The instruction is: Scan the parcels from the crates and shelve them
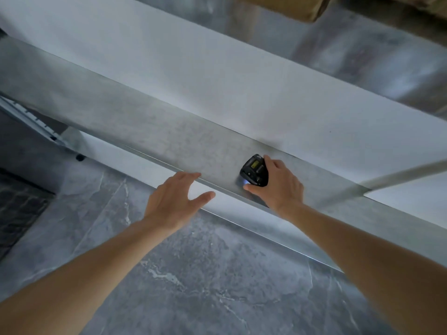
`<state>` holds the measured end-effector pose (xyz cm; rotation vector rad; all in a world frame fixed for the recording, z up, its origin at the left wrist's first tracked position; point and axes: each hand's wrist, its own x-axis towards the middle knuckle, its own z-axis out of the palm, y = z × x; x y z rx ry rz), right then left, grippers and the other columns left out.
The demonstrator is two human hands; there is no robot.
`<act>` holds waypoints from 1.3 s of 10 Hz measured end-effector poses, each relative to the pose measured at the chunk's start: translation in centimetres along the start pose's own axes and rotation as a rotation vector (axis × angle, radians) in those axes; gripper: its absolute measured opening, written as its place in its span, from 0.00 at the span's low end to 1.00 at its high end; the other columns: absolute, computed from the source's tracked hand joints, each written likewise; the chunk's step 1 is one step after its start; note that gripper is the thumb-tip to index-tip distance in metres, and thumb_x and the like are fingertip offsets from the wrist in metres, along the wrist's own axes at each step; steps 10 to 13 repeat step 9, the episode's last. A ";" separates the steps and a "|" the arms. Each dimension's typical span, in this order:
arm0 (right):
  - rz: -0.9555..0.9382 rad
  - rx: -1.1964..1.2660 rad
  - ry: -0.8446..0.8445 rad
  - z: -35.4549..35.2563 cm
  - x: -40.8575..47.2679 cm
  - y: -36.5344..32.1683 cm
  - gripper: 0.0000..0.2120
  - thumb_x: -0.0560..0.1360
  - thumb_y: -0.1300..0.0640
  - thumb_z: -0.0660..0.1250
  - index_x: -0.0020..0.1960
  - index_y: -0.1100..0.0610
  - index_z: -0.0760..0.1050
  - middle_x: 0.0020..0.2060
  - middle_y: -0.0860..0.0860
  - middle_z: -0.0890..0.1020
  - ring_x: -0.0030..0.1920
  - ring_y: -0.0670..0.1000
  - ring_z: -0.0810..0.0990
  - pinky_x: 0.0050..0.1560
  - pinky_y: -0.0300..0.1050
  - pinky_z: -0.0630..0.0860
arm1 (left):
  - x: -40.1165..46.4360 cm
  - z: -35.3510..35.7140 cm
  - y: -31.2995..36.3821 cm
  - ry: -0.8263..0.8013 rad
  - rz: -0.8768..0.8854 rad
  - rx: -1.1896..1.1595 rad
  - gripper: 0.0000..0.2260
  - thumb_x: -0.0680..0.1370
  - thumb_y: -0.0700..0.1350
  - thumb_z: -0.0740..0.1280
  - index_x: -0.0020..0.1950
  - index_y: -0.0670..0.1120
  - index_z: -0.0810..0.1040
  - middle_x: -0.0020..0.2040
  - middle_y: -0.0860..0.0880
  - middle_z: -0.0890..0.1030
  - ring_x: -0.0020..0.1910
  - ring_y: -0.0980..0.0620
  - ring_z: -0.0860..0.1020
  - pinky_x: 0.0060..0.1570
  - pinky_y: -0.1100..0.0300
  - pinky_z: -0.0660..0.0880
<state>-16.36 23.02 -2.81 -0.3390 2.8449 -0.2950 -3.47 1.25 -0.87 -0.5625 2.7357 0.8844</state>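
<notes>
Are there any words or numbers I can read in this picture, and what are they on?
None can be read.
The scanner in the right hand has a small yellowish screen and buttons, but any writing there is too small and blurred.
The metal shelf beam and the brown parcel at the top edge show no writing.

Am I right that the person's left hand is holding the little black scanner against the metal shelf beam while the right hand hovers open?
Not quite: the hands are swapped. The head view shows the right hand with its grip on the black scanner against the metal shelf beam, while the left hand hovers open beside it.
</notes>
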 end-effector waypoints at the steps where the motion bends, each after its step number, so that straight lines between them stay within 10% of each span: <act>1: 0.019 0.004 0.017 1.2 0.9 -0.4 0.43 0.67 0.30 0.75 0.74 0.47 0.65 0.66 0.49 0.71 0.62 0.56 0.76 0.51 0.51 0.75 | 0.8 -0.1 -0.1 0.023 -0.002 -0.016 0.29 0.78 0.66 0.63 0.76 0.57 0.68 0.75 0.59 0.68 0.74 0.55 0.67 0.68 0.53 0.66; 13: -0.197 -0.175 0.082 0.0 -1.9 -0.9 0.47 0.73 0.28 0.66 0.83 0.50 0.55 0.81 0.50 0.60 0.78 0.54 0.63 0.78 0.54 0.57 | -0.9 -2.4 1.8 -0.001 0.012 0.024 0.30 0.78 0.68 0.62 0.76 0.55 0.69 0.75 0.57 0.69 0.73 0.52 0.69 0.66 0.52 0.68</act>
